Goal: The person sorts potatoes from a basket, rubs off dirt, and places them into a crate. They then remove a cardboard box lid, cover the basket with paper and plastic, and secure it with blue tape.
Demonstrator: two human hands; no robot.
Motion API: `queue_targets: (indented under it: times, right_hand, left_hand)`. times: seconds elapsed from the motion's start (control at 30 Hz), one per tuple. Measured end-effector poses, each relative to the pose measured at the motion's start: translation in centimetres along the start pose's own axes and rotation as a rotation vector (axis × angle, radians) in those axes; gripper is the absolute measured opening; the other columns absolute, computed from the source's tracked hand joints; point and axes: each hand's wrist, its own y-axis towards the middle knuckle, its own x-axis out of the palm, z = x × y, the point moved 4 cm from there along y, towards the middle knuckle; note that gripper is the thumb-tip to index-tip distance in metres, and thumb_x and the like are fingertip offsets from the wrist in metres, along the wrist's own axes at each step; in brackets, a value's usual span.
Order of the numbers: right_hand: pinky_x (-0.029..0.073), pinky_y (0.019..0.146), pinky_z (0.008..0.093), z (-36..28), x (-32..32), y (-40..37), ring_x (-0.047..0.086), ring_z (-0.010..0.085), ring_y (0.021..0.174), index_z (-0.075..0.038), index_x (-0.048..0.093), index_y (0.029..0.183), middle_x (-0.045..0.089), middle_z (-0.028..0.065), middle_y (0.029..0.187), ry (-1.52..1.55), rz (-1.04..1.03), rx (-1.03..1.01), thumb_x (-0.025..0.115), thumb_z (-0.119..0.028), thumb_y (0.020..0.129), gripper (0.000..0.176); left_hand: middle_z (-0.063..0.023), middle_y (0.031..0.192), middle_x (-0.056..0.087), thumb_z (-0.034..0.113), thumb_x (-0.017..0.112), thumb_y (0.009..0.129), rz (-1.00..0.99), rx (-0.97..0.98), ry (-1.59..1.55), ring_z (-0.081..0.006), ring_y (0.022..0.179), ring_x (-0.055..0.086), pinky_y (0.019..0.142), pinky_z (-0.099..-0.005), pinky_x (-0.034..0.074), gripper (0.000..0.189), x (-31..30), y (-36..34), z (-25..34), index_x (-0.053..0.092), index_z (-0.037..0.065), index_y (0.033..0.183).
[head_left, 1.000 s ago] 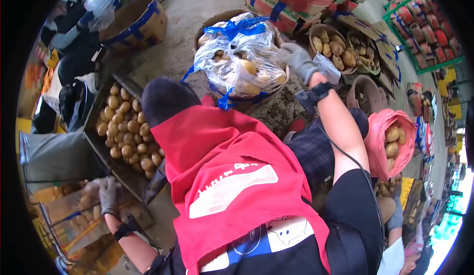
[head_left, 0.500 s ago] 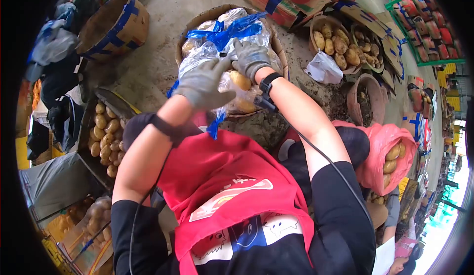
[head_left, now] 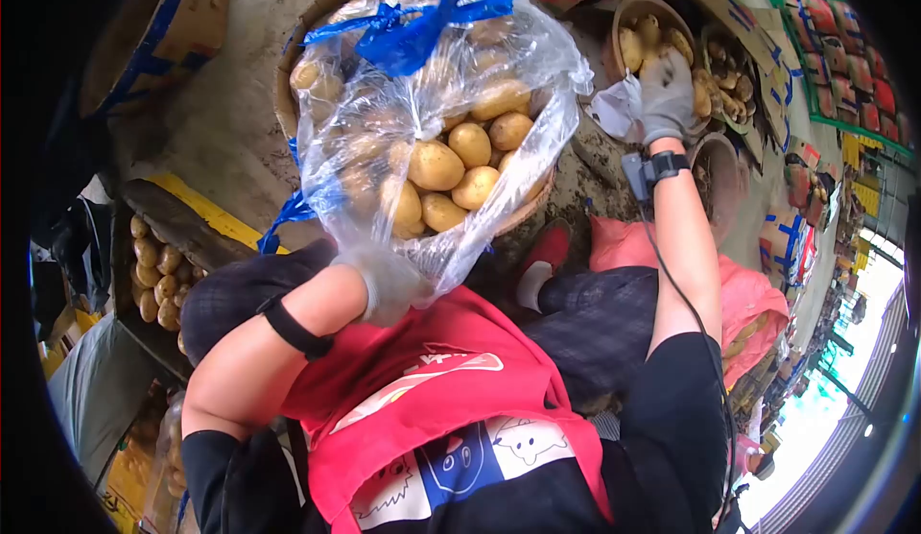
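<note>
My left hand (head_left: 384,283), in a grey glove, is closed on the near edge of a clear plastic bag (head_left: 561,59) and holds it pulled toward my apron. Inside the bag lie several potatoes (head_left: 436,166), seen through its open side. The bag sits in a round cardboard-lined basket (head_left: 288,78), with blue plastic ties (head_left: 408,40) across its top. My right hand (head_left: 667,97), gloved too, reaches out to the right over a bucket (head_left: 614,49) of potatoes. Its fingers are down among these potatoes (head_left: 649,30), and I cannot make out whether they grip one.
A white plastic bag (head_left: 614,112) lies beside the bucket. Further right stand another potato container (head_left: 734,88) and a pinkish tub (head_left: 718,174). A crate of potatoes (head_left: 158,275) is at my left, a taped cardboard basket (head_left: 206,25) at the far left. A pink sack (head_left: 739,294) lies by my right leg.
My right hand has left the bagged potatoes and gone right to the bucket. My left hand has drawn the bag's edge toward me, laying the potatoes bare. The view has shifted closer to the basket.
</note>
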Motion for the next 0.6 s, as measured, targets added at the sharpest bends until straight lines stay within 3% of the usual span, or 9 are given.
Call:
queue_targets:
  times: [0.03, 0.07, 0.2, 0.3, 0.37, 0.4, 0.5, 0.57, 0.6]
  right_hand:
    - [0.053, 0.089, 0.0342, -5.4, -1.2, -1.5, 0.068, 0.0261, 0.098, -0.001, 0.067, 0.12, 0.071, 0.0151, 0.108, 0.168, 0.024, -0.217, 0.064, -0.023, 0.095, 0.034]
    - [0.053, 0.092, 0.0419, -9.3, -1.8, -3.1, 0.068, 0.0367, 0.099, -0.001, 0.068, 0.115, 0.071, 0.0188, 0.109, 0.245, -0.102, -0.413, 0.072, -0.029, 0.088, 0.039]
    - [0.044, 0.103, 0.0481, -18.4, -2.9, -14.2, 0.062, 0.0364, 0.111, -0.017, 0.061, 0.13, 0.07, 0.0136, 0.111, 0.093, -0.767, -1.091, 0.069, -0.048, 0.086, 0.054]
    - [0.052, 0.086, 0.0484, -15.8, -4.0, -17.1, 0.069, 0.0394, 0.094, -0.015, 0.064, 0.115, 0.072, 0.0186, 0.095, -0.194, -1.216, -0.61, 0.061, -0.052, 0.091, 0.044]
    - [0.054, 0.08, 0.0487, -10.9, -4.5, -18.6, 0.07, 0.0401, 0.089, -0.013, 0.065, 0.116, 0.072, 0.02, 0.094, -0.092, -1.237, -0.372, 0.057, -0.051, 0.093, 0.045]
    - [0.053, 0.087, 0.0465, -11.3, -6.5, -18.3, 0.069, 0.0376, 0.099, -0.011, 0.069, 0.117, 0.073, 0.0208, 0.1, -0.135, -1.322, -0.266, 0.059, -0.05, 0.092, 0.048]
    - [0.052, 0.095, 0.0448, -6.0, -7.2, -20.4, 0.068, 0.0348, 0.109, -0.01, 0.068, 0.124, 0.072, 0.0216, 0.112, -0.559, -1.313, -0.308, 0.058, -0.052, 0.091, 0.055]
    - [0.045, 0.109, 0.0379, -4.5, -7.6, -21.0, 0.062, 0.0199, 0.126, -0.016, 0.055, 0.146, 0.066, 0.0187, 0.132, -0.784, -1.547, -0.306, 0.067, -0.044, 0.087, 0.066]
    - [0.045, 0.109, 0.0379, -4.5, -7.5, -20.6, 0.062, 0.0199, 0.126, -0.016, 0.055, 0.146, 0.066, 0.0187, 0.132, -0.781, -1.524, -0.317, 0.067, -0.044, 0.087, 0.066]
  left_hand:
    - [-0.0156, 0.104, 0.073, 0.015, 0.06, 0.081, -0.011, 0.007, 0.002, -0.0383, 0.101, 0.069, 0.086, -0.0478, 0.055, 0.035, 0.0, 0.2, 0.2, 0.067, 0.016, 0.116]
    - [-0.016, 0.105, 0.073, 0.015, 0.06, 0.08, -0.019, -0.015, 0.016, -0.0385, 0.101, 0.069, 0.087, -0.0475, 0.055, 0.038, -0.1, 0.2, 0.4, 0.067, 0.016, 0.118]
    - [-0.0172, 0.111, 0.073, 0.016, 0.059, 0.08, -0.01, -0.083, -0.033, -0.0387, 0.104, 0.069, 0.091, -0.0466, 0.053, 0.048, -0.2, -0.6, 1.5, 0.067, 0.018, 0.127]
    - [-0.0186, 0.115, 0.072, 0.018, 0.058, 0.082, 0.016, -0.087, -0.012, -0.0385, 0.107, 0.068, 0.093, -0.0454, 0.053, 0.052, 1.5, 0.0, 1.4, 0.063, 0.018, 0.134]
    - [-0.02, 0.116, 0.071, 0.019, 0.058, 0.083, 0.045, -0.073, -0.01, -0.0384, 0.109, 0.068, 0.094, -0.0449, 0.053, 0.056, 3.2, 1.2, 0.9, 0.06, 0.017, 0.138]
    - [-0.019, 0.12, 0.07, 0.018, 0.062, 0.082, 0.049, -0.053, -0.006, -0.036, 0.113, 0.066, 0.096, -0.0437, 0.052, 0.055, 3.4, 1.3, 1.3, 0.061, 0.013, 0.137]
    - [-0.0246, 0.122, 0.068, 0.024, 0.057, 0.085, -0.016, -0.191, -0.04, -0.0353, 0.114, 0.066, 0.1, -0.0418, 0.05, 0.063, 2.5, -0.3, 2.3, 0.051, 0.011, 0.147]
    - [-0.0204, 0.137, 0.062, 0.034, 0.059, 0.087, 0.002, -0.34, -0.308, -0.0312, 0.125, 0.061, 0.105, -0.042, 0.047, 0.068, 1.3, -2.7, 2.7, 0.047, 0.011, 0.15]
    - [-0.0204, 0.137, 0.062, 0.034, 0.059, 0.087, 0.019, -0.356, -0.3, -0.0312, 0.125, 0.061, 0.105, -0.042, 0.047, 0.068, 1.2, -3.3, 3.0, 0.047, 0.011, 0.15]
